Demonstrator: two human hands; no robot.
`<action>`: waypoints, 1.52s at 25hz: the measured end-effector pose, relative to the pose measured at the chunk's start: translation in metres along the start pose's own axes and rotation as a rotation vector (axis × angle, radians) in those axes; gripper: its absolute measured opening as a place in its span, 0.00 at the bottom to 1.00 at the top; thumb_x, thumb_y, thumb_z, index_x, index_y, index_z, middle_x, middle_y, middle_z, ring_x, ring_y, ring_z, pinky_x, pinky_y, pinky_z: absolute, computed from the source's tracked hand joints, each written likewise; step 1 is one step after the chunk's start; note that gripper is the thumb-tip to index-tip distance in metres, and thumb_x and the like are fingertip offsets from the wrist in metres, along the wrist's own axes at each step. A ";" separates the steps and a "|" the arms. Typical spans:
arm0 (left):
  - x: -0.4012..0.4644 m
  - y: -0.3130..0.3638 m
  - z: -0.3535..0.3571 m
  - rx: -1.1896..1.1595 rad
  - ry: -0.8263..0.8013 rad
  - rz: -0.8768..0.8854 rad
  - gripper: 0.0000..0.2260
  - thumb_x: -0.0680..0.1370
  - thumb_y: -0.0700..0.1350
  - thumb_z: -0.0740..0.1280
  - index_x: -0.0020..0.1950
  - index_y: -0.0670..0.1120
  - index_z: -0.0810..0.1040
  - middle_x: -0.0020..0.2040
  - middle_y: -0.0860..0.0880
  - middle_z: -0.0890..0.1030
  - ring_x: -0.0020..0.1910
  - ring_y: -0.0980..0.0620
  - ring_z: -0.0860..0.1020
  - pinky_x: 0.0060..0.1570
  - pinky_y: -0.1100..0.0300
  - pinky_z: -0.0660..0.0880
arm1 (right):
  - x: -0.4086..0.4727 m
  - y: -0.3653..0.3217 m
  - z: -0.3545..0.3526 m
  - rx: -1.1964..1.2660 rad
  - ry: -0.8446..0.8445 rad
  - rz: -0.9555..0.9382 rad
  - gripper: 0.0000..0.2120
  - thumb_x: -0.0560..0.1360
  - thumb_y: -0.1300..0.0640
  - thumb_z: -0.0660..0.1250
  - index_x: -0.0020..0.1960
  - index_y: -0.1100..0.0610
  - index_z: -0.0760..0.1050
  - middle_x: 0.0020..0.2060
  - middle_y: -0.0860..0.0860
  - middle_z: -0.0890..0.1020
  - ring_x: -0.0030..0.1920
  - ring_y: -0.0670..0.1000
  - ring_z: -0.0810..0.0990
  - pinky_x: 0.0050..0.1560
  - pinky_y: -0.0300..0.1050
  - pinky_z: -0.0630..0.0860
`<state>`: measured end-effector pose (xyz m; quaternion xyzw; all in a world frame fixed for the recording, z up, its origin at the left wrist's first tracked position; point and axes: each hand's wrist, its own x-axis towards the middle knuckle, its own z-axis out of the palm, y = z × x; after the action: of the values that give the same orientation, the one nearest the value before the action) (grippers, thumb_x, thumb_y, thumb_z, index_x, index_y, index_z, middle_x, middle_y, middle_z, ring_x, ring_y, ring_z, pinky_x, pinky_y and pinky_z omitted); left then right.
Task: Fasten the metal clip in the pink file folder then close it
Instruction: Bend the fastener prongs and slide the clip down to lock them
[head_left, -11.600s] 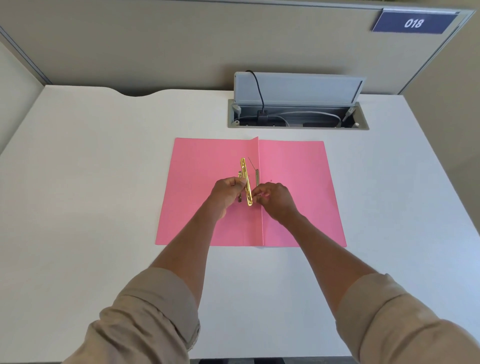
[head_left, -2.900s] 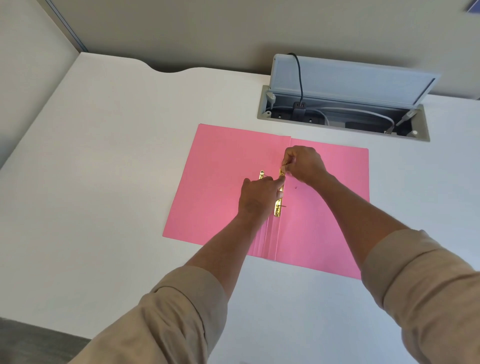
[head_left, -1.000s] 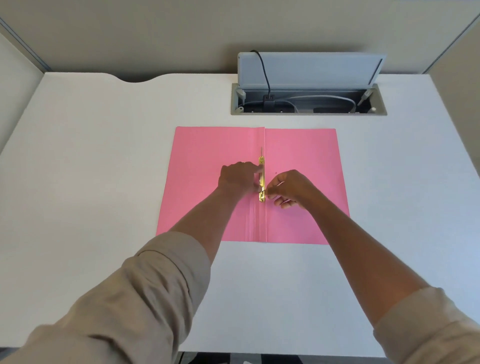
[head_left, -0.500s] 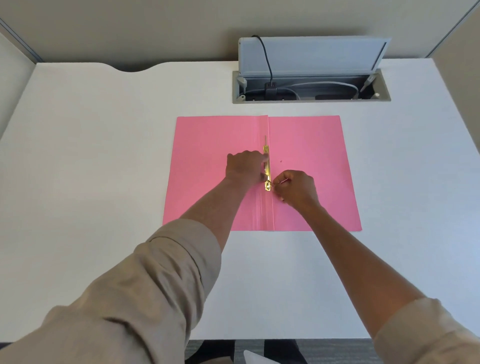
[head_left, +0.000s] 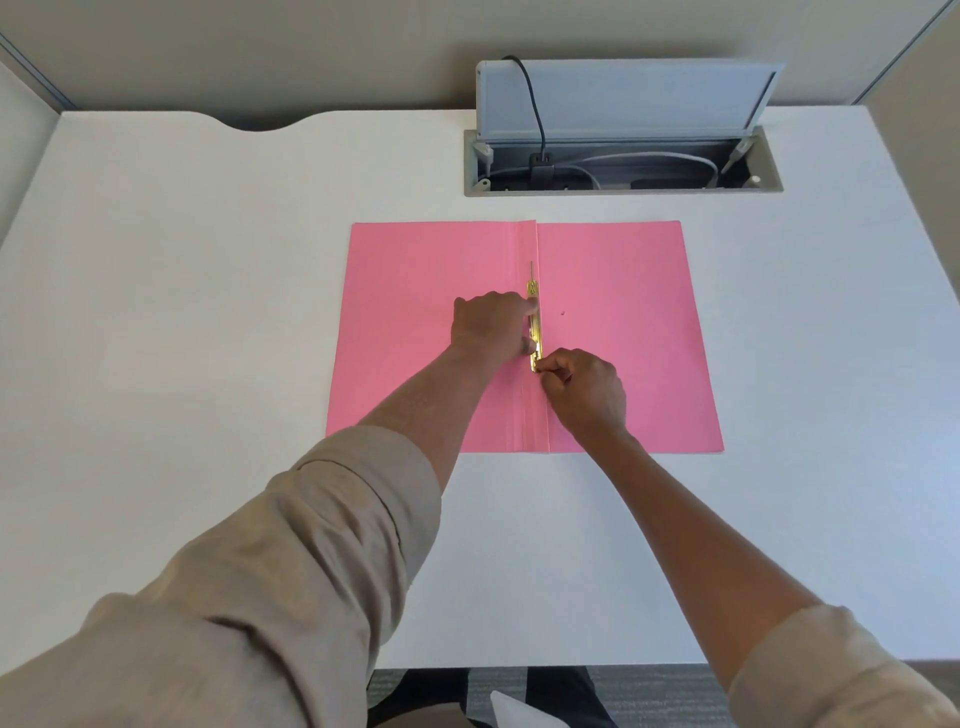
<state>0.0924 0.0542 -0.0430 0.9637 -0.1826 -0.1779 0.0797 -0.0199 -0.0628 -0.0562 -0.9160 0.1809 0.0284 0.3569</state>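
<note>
The pink file folder (head_left: 618, 332) lies open and flat on the white desk, spine running away from me. A gold metal clip (head_left: 534, 325) lies along the spine fold, with a thin prong sticking out past its far end. My left hand (head_left: 491, 327) presses on the clip from the left, index finger at its far end and thumb near its near end. My right hand (head_left: 584, 392) is curled, fingertips pinching the clip's near end. A small punched hole shows just right of the clip.
An open cable box (head_left: 621, 169) with a raised grey lid, a black plug and grey cables is sunk into the white desk (head_left: 208, 312) behind the folder. Partition walls enclose the desk on three sides. My legs show below the near desk edge.
My right hand has slid slightly toward me along the spine, fingertips now at the clip's near end. My left hand stays pressed on the clip. The camera view shifted a little.
</note>
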 end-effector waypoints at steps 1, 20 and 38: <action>0.000 0.000 0.000 0.003 -0.001 0.000 0.25 0.74 0.54 0.73 0.70 0.58 0.73 0.55 0.50 0.83 0.55 0.44 0.79 0.52 0.50 0.66 | -0.002 0.000 0.001 0.003 0.004 -0.008 0.11 0.73 0.59 0.65 0.48 0.48 0.85 0.44 0.46 0.85 0.42 0.52 0.81 0.41 0.47 0.79; -0.002 -0.001 -0.011 -0.019 -0.090 0.014 0.31 0.72 0.63 0.71 0.74 0.60 0.68 0.58 0.51 0.81 0.58 0.45 0.78 0.57 0.49 0.68 | -0.013 0.007 0.019 -0.030 0.180 -0.127 0.11 0.74 0.63 0.66 0.49 0.53 0.86 0.42 0.51 0.83 0.36 0.57 0.79 0.33 0.45 0.74; -0.002 0.004 -0.012 0.058 -0.084 0.021 0.29 0.72 0.60 0.72 0.71 0.57 0.71 0.57 0.51 0.80 0.56 0.45 0.79 0.56 0.48 0.68 | 0.002 -0.001 0.005 0.056 0.074 0.028 0.14 0.69 0.64 0.64 0.45 0.52 0.86 0.39 0.49 0.86 0.37 0.53 0.80 0.38 0.45 0.77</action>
<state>0.0937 0.0528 -0.0300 0.9553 -0.2008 -0.2122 0.0459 -0.0178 -0.0597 -0.0593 -0.9035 0.2074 -0.0056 0.3749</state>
